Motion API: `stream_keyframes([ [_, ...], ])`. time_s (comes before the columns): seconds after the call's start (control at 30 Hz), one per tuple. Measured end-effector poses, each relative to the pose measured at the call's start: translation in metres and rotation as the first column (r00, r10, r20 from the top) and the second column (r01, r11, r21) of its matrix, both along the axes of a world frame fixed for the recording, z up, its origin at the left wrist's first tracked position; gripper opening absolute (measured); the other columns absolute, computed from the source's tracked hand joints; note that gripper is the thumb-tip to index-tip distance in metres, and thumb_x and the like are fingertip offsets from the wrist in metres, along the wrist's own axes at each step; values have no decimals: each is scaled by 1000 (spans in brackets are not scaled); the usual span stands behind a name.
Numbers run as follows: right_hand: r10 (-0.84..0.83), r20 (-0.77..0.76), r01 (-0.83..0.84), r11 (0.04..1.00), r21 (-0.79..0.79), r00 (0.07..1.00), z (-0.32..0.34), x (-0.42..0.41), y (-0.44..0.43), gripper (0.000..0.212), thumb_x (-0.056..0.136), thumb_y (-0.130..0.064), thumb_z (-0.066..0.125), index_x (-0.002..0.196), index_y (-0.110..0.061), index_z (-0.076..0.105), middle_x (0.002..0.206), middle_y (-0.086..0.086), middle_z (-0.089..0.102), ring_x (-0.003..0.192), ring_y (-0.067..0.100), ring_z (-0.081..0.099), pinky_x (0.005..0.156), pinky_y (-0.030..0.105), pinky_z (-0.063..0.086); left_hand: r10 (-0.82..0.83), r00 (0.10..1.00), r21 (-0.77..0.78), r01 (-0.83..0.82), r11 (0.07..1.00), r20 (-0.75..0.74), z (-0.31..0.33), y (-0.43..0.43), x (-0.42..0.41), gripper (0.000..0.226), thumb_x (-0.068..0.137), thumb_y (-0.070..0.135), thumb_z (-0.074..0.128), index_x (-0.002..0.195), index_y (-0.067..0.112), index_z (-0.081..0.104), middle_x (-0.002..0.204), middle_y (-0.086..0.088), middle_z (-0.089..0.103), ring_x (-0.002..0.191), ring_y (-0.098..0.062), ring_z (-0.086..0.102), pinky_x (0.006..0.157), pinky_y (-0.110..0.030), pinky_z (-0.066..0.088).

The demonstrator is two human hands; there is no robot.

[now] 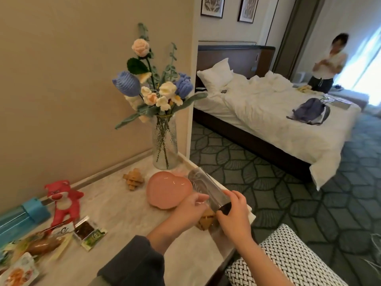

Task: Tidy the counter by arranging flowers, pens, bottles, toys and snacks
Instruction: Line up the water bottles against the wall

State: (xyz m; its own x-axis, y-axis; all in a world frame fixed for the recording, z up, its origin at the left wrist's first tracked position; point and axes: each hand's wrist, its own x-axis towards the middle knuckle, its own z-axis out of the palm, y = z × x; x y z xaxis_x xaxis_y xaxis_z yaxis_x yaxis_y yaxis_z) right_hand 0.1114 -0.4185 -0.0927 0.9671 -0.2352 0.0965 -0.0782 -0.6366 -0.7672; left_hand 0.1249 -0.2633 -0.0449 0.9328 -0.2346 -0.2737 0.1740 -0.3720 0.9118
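Two hands hold one clear bottle [203,182], tilted above the desk's [115,207] right edge. The right hand [233,211] curls round its black cap [224,209]; the left hand [192,205] pinches the glass body just above. A wooden puzzle [206,218] lies under them, and a pink heart plate [167,189] sits just beside. Further back, a second puzzle [132,179] lies near a glass vase [165,145] of knitted flowers [152,87]. At the left lie a red bear [61,201], snack packets [88,232] and a blue bottle [20,215].
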Motion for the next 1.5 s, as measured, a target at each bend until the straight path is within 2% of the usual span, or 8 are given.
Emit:
stream_keyframes([
  [0.17,-18,-29,20,996,86,999,-13,-1,-6,69,75,-20,77,135,-27,44,130,-9,44,115,3,39,100,27,40,-2,1000,48,0,999,30,-7,-15,7,32,94,17,54,125,20,57,117,4,60,100,-2,55,76,-9,42],
  [0.37,-93,5,90,980,179,996,-5,7,-11,63,75,-27,76,131,-29,48,120,-11,52,107,4,49,82,16,39,6,999,43,-8,999,36,-13,-18,14,36,93,16,54,128,24,53,129,4,54,113,-4,49,92,-19,39],
  [0.57,-89,107,53,951,305,990,33,15,5,62,71,-25,76,128,-33,51,117,-13,51,104,3,51,83,23,46,255,935,-111,-234,966,248,5,-13,15,79,86,19,62,149,31,16,151,11,20,135,-9,23,111,-31,28],
  [0.7,86,120,-125,923,364,989,57,23,32,51,65,-23,76,109,-34,53,104,-13,57,94,7,57,76,28,53,224,762,260,-457,850,607,27,21,21,83,76,28,69,144,43,23,155,15,9,146,-11,-4,120,-49,0],
  [0.9,302,113,-321,846,425,946,77,38,96,64,57,-30,71,115,-32,43,106,-4,55,95,13,58,82,36,55,212,758,382,-524,761,617,44,97,1,69,75,21,67,134,46,41,151,12,30,147,-14,-4,109,-49,-25],
  [1.23,671,133,-616,559,554,729,94,16,260,55,74,-11,74,119,-22,44,106,7,64,84,14,62,69,32,54,536,691,522,-721,456,486,65,222,-100,71,75,38,68,138,43,35,145,12,36,146,-19,11,115,-55,-13],
  [1.4,788,150,-695,415,588,598,102,-17,328,66,58,-34,76,117,-31,44,116,4,57,99,28,65,75,41,60,693,523,370,-850,376,497,69,267,-150,73,69,30,79,132,41,44,127,12,53,116,-13,49,101,-41,45],
  [1.5,809,184,-715,356,602,558,107,-34,354,65,70,-27,81,123,-27,44,116,-1,56,104,16,62,86,36,58,775,459,240,-888,391,435,69,285,-169,76,67,26,83,132,38,45,124,13,56,107,-8,57,88,-31,54],
])
